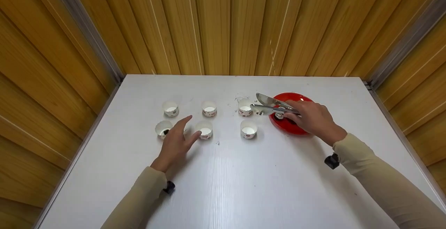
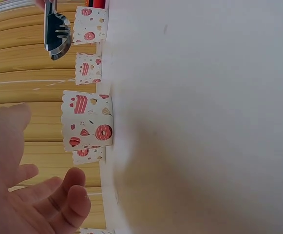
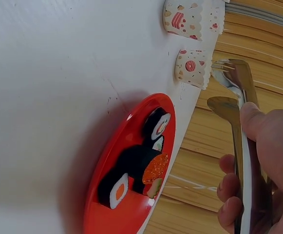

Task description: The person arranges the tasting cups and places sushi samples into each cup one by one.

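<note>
Tongs (image 1: 275, 109) in curled right fingers (image 3: 228, 187) near red plate (image 1: 290, 128), left fingers (image 1: 181, 123) loose beside paper cups (image 1: 207, 135)

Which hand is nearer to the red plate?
Right. The right hand, holding metal tongs, is over the right edge of the red plate in the head view; the left hand is off left by white paper cups.

We see a white bench (image 1: 223, 190) with a faintly streaked surface and a small dark mark (image 1: 218, 143) on it. Behind it we have a yellow-brown wood-grain back wall (image 1: 216, 23), flanked by matching left (image 1: 41, 82) and right side walls (image 1: 418, 100). Grey strips (image 1: 89, 30) run along both corners between them.
</note>
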`<state>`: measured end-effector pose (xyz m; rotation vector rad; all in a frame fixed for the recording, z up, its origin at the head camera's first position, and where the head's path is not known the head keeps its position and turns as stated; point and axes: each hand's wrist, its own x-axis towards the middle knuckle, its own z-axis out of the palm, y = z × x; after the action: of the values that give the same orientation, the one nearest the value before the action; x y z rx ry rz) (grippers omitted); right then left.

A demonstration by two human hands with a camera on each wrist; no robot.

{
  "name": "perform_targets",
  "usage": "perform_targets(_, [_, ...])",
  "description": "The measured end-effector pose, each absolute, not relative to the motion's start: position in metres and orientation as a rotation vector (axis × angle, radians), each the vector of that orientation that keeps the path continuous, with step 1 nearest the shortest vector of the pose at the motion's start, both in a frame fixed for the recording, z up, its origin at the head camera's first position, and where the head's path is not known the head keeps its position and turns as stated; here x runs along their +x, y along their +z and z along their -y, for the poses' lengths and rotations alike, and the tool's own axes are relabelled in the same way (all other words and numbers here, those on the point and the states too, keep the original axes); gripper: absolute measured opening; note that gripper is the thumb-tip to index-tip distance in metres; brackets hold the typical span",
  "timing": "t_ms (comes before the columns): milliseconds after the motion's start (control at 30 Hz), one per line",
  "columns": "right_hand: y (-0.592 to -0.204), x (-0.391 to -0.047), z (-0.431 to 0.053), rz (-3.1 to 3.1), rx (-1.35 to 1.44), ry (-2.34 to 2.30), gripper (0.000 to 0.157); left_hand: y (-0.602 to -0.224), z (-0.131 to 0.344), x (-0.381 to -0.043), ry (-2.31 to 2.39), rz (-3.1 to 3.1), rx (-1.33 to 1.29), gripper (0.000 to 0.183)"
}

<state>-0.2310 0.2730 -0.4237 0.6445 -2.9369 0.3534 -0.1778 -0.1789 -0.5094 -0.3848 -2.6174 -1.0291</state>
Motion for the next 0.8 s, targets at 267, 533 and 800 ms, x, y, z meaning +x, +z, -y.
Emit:
perform_targets(267, [-0.425, -0.229, -0.282, 2.969, 0.601, 0.331, 0.041, -0.51, 0.174, -0.178, -1.054, 2.685, -0.358, 0.069])
perform_targets(533, [-0.427, -0.226, -0.29, 3.01, 0.557, 0.302, 0.045, -0.515, 0.17, -0.18, -1.057, 2.714, -0.355, 0.07])
perform_targets(800, [-0.429, -0.221, -0.296, 3.031, 0.539, 0.284, 0.051, -0.514, 0.165, -0.18, -1.066, 2.75, -0.327, 0.068])
